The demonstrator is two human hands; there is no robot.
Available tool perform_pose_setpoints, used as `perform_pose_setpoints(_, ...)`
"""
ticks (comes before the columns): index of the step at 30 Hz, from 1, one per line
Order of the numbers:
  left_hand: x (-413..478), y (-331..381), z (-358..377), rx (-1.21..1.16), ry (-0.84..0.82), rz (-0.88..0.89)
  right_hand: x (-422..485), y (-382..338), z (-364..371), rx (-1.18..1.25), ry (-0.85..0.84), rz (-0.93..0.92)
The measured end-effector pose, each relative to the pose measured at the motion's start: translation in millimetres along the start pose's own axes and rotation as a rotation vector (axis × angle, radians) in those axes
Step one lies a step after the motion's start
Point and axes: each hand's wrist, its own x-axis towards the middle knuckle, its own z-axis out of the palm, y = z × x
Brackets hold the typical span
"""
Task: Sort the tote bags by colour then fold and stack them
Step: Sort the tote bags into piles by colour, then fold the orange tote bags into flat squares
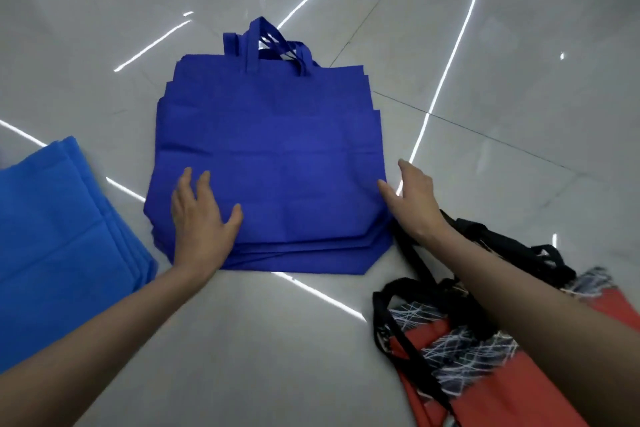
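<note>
The dark blue tote bags point(270, 149) lie piled on the floor point(502, 55). The left hand point(201, 218) presses flat on them. The right hand point(415, 198), open and loose, touches their right edge. They look soft, light and floppy, so grab both side edges.

The stack of light blue fabric tote bags point(59, 236) runs off the left edge. The blurred red-orange tote bags with black patterned bands point(485, 388) are cut by the right and bottom edges and lie partly behind the right forearm point(540, 315). In the pile of royal blue fabric tote bags point(277, 156), the lower ones show only their edges.
</note>
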Motion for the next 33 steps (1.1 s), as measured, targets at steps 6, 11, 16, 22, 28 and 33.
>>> perform_pose_setpoints(6, -111.4, 119.7, 36.3, -0.306, -0.546, 0.239, -88.5, 71.2, -65.0, -0.021, -0.047, -0.006)
perform_pose_setpoints(11, -189.8, 182.6, 52.0, 0.0, -0.632, 0.371, -176.0, 169.3, -128.0, -0.084, 0.075, 0.187)
perform_pose_setpoints(16, -241.4, 171.8, 57.0, -0.005, -0.333, 1.181, -225.5, 233.8, -134.6, -0.208, -0.053, 0.336)
perform_pose_setpoints(22, -267.0, 143.6, 93.6, 0.388, -0.643, 1.469, -241.0, 248.0, -117.1, -0.315, -0.27, 0.421)
perform_pose_setpoints(28, -221.0, 133.3, 107.4, 0.443, -0.641, 1.369, -233.2, 242.0, -89.4, -0.363, -0.216, 0.479)
perform_pose_setpoints(33, -184.5, 137.6, 109.8, 0.246, -0.473, 1.148, -217.9, 241.9, -91.7, -0.335, -0.129, 0.611)
